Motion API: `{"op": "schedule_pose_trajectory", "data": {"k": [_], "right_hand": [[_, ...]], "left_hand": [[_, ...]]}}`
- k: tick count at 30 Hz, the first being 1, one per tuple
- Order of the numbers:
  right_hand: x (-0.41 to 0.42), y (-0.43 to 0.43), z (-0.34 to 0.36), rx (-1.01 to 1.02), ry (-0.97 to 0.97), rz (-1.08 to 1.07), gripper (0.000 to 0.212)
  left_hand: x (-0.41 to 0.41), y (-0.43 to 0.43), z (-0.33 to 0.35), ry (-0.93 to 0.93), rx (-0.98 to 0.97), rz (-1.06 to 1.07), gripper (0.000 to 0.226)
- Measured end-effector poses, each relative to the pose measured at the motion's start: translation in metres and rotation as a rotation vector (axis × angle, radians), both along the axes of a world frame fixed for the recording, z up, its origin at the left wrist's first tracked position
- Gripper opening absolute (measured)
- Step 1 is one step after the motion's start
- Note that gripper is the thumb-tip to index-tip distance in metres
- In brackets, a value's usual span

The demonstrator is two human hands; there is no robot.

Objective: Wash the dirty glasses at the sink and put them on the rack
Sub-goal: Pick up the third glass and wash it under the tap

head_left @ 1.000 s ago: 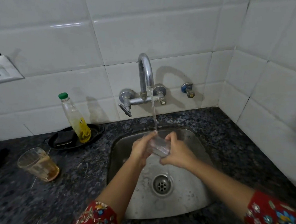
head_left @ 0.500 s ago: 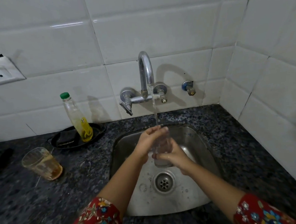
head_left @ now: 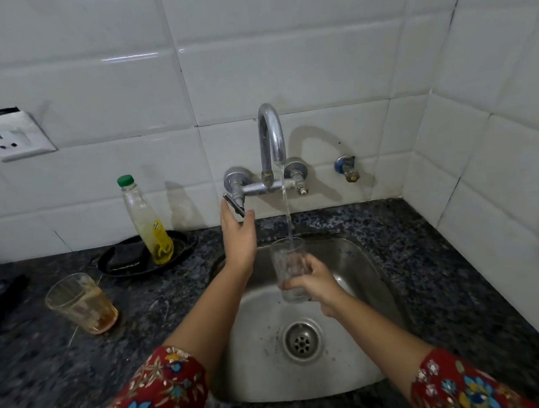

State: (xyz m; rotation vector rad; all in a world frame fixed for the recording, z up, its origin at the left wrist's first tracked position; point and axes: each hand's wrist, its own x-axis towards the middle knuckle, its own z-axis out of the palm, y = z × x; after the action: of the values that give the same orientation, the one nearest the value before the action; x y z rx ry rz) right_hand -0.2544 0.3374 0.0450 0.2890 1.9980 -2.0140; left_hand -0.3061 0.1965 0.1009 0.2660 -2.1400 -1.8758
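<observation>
My right hand (head_left: 315,284) grips a clear glass (head_left: 288,261) upright over the steel sink (head_left: 360,270). Water from the chrome tap (head_left: 270,140) runs into the glass. My left hand (head_left: 239,237) is up at the tap's left lever (head_left: 234,205), fingers apart around its tip and holding nothing. A second glass (head_left: 80,302), dirty with brown liquid in it, stands on the dark granite counter (head_left: 161,308) to the left of the sink. No rack is in view.
A black dish (head_left: 120,266) behind the dirty glass holds a dark scrubber and a soap bottle (head_left: 148,222) with yellow liquid and a green cap. A wall socket (head_left: 8,139) is at the far left. White tiled walls close the back and right.
My left hand has let go of the glass and risen to the tap lever. My right hand alone now holds the glass, upright under the stream.
</observation>
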Motion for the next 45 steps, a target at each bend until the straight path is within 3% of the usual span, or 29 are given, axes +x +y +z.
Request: {"op": "schedule_pose_trajectory", "data": {"k": [8, 14, 19, 21, 26, 38, 45], "right_hand": [[0.002, 0.017, -0.01, -0.023, -0.05, -0.031, 0.068], [0.014, 0.024, -0.007, -0.231, -0.05, 0.038, 0.047], [0.02, 0.036, -0.003, -0.259, -0.106, 0.029, 0.042], [0.02, 0.039, -0.001, -0.234, -0.12, -0.06, 0.048], [0.014, 0.044, 0.016, -0.142, -0.023, -0.183, 0.06], [0.006, 0.04, 0.055, 0.482, 0.552, -0.104, 0.08], [0.019, 0.041, 0.036, 0.649, 0.548, -0.045, 0.08]], "left_hand": [[-0.007, 0.003, 0.001, 0.017, -0.137, -0.058, 0.062], [-0.001, -0.004, -0.004, 0.03, -0.343, -0.162, 0.064], [0.053, 0.003, -0.029, 0.082, -0.199, -0.227, 0.038], [0.069, 0.004, -0.042, 0.127, -0.297, -0.228, 0.023], [0.082, 0.004, -0.063, 0.102, -0.564, -0.168, 0.016], [0.086, 0.03, -0.054, 0.148, -0.563, -0.109, 0.025], [0.098, 0.034, -0.057, 0.02, -0.662, -0.157, 0.021]]}}
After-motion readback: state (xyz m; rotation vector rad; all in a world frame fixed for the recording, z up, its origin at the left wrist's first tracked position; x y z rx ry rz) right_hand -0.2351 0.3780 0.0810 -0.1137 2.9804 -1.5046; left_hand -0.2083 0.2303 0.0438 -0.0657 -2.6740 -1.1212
